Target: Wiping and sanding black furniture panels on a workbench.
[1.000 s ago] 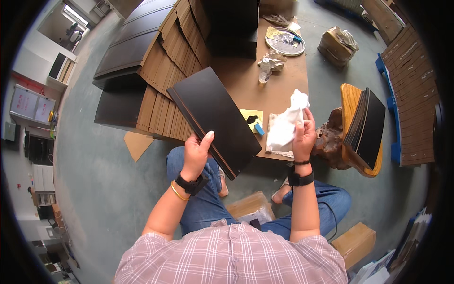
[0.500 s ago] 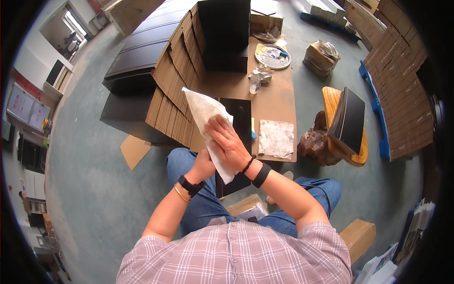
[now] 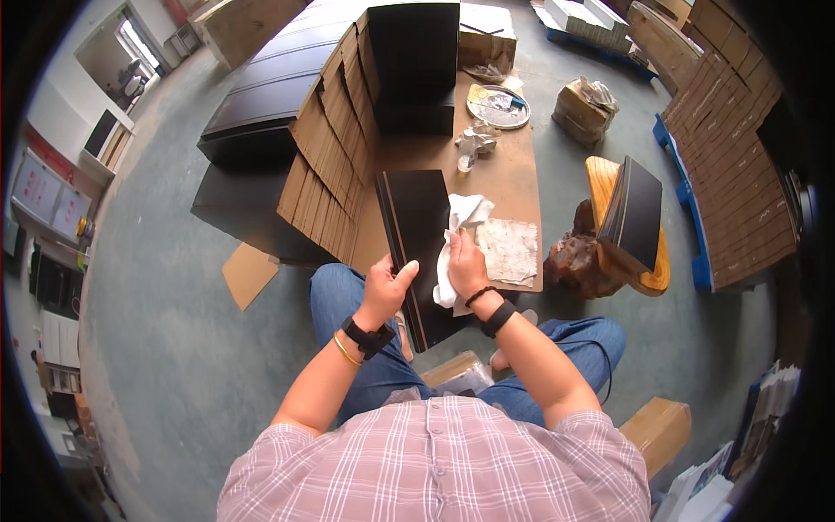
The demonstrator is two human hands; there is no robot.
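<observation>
A long black board [image 3: 417, 209] lies in front of me between my knees, tilted so that its left edge with a thin brown stripe shows. My left hand [image 3: 389, 287] is closed round that left edge, its thumb on the top face. On the board's right side, my right hand [image 3: 470, 265] grips a crumpled white cloth [image 3: 468, 209], which hangs down along the board's right edge. The fingers under the cloth are partly hidden. To the right of the cloth, a stained whitish square pad [image 3: 513, 252] rests on the brown work surface [image 3: 513, 178].
Stacked black boards with brown edges [image 3: 322, 165] rise at the left. Farther back are a round lid [image 3: 498, 107] and a small cup [image 3: 467, 162]. More black boards [image 3: 639, 213] lean on a wooden stool [image 3: 600, 178] at the right, before a pallet of brown panels [image 3: 731, 174].
The white cloth has moved right, off the middle of the board, and is bunched up in my right hand. My left hand has taken hold of the board's left edge, and the board has tilted.
</observation>
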